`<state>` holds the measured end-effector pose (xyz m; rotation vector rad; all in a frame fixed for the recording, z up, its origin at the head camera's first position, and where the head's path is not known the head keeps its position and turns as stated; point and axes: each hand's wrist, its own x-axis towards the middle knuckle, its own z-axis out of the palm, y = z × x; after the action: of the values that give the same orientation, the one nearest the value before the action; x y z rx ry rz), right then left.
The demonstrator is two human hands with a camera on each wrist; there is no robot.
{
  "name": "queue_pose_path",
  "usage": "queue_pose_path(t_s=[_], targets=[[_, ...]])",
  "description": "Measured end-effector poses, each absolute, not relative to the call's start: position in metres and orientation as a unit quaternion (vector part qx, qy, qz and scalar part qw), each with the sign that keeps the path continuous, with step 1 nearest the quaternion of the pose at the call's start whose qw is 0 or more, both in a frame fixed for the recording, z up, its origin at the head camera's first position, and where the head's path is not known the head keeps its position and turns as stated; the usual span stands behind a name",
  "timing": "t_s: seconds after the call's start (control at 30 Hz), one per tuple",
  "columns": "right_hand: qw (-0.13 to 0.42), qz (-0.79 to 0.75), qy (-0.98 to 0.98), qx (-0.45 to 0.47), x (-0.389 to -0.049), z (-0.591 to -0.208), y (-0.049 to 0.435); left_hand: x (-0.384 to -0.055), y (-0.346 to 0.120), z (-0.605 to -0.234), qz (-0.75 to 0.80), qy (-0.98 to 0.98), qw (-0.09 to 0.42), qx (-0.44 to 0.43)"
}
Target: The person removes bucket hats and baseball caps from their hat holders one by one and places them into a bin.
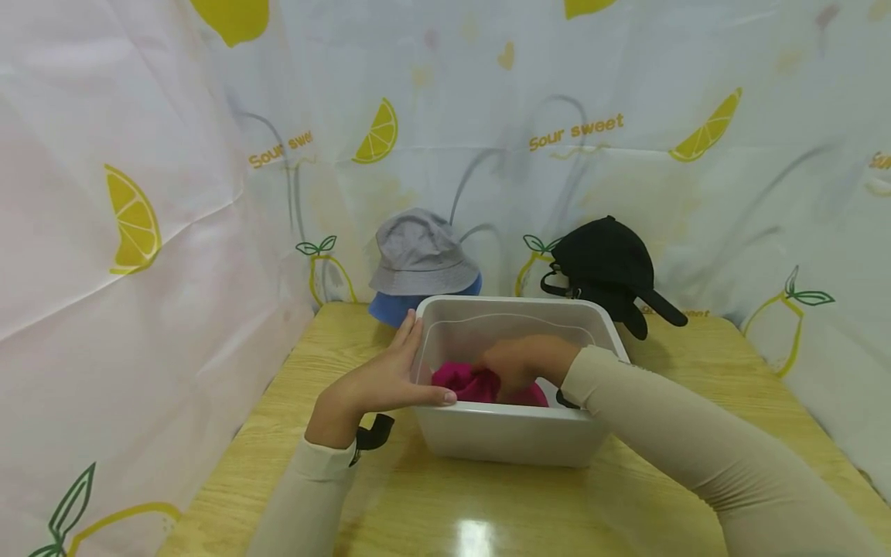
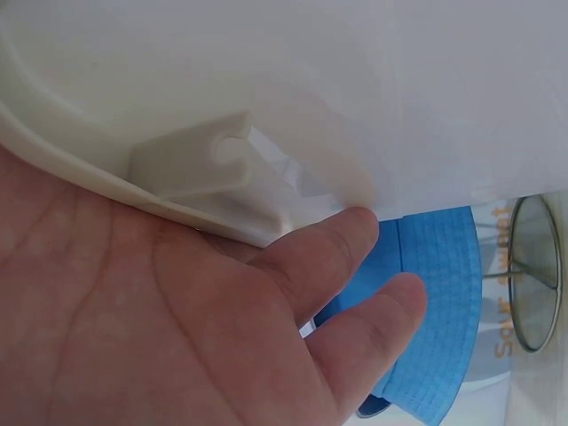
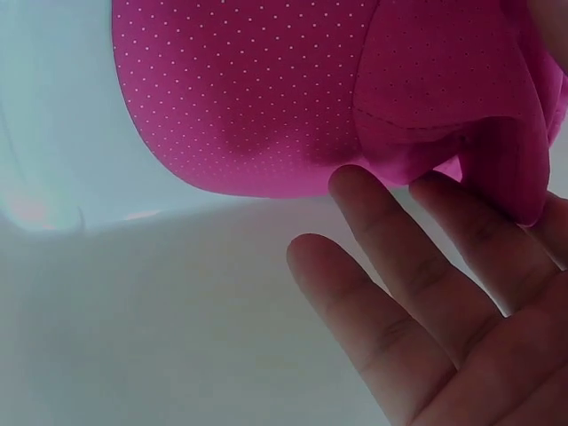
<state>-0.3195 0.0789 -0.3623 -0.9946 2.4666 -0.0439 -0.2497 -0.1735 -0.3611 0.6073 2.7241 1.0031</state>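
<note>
A pink cap [image 1: 459, 381] with a dotted brim [image 3: 240, 98] lies inside a white plastic bin [image 1: 501, 433]. My right hand [image 1: 525, 363] reaches down into the bin and holds the cap's crown edge, the fingers [image 3: 390, 231] under the fabric and the thumb mostly out of the right wrist view. At the bin's left front corner rests my left hand [image 1: 379, 379]. Its thumb lies along the front rim and its straight fingers extend along the left side. Up close, its fingertips [image 2: 359, 226] touch the outer wall below the rim [image 2: 98, 182].
Behind the bin at left, a grey bucket hat [image 1: 421, 255] sits above a blue hat [image 1: 393, 308]. Black caps [image 1: 605, 259] hang at the back right. All stand on a wood-grain table [image 1: 334, 340] against a lemon-print cloth [image 1: 452, 93].
</note>
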Motion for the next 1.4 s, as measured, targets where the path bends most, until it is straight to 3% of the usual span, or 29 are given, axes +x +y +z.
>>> queue_pose_path(t_s=[1.17,1.4], targets=[[0.183,-0.071,0.903,-0.381,-0.321,-0.329,0.093,-0.250,-0.172,-0.361,0.338,0.916,0.089,0.198],[0.131,-0.095,0.903,-0.397,-0.313,-0.301,0.108,-0.249,-0.172,-0.359,0.340,0.915,0.093,0.197]])
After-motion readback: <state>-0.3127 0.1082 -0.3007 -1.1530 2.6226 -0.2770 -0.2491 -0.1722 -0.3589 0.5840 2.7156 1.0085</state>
